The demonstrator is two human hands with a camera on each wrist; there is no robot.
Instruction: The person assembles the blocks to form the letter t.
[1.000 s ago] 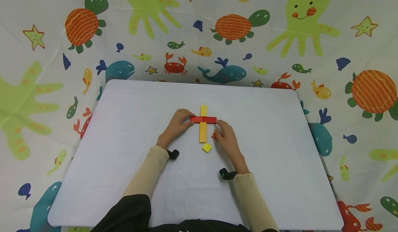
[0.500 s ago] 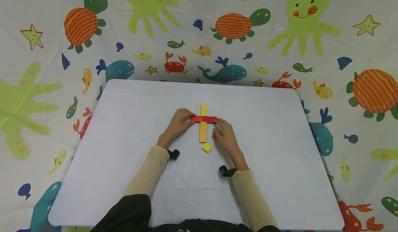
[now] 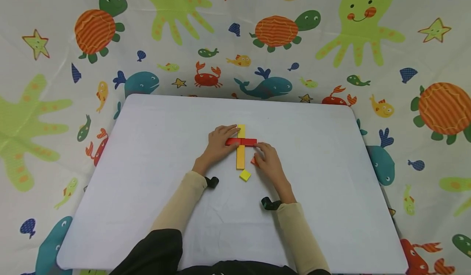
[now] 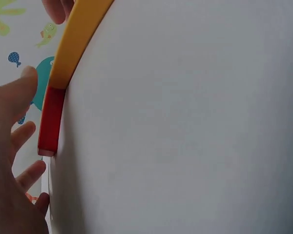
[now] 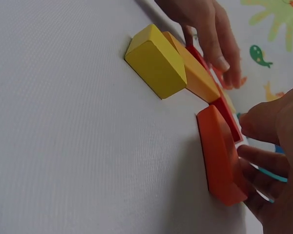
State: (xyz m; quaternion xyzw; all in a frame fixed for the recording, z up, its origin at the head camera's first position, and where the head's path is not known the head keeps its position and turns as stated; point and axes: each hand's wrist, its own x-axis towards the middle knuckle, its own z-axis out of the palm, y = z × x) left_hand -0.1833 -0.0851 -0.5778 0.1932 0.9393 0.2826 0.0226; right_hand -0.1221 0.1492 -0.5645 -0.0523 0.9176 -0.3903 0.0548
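Two red blocks lie end to end as a crossbar, the left red block partly under my left hand and the right red block beside it. A yellow block extends upward from them and a yellow-orange block downward. My left hand reaches over the left red block, fingertips near the upper yellow block, thumb near the red blocks' joint. My right hand has its fingertips at the right red block's end. Below its fingers sits an orange block, partly hidden in the head view.
A loose yellow block stands turned at an angle just below the cross. The white tabletop surrounds the blocks. Behind and beside it hangs a cloth printed with sea animals.
My left hand has moved right and slightly up from the left red block's end, so its fingers now reach across the block. My right hand and the blocks have hardly moved.
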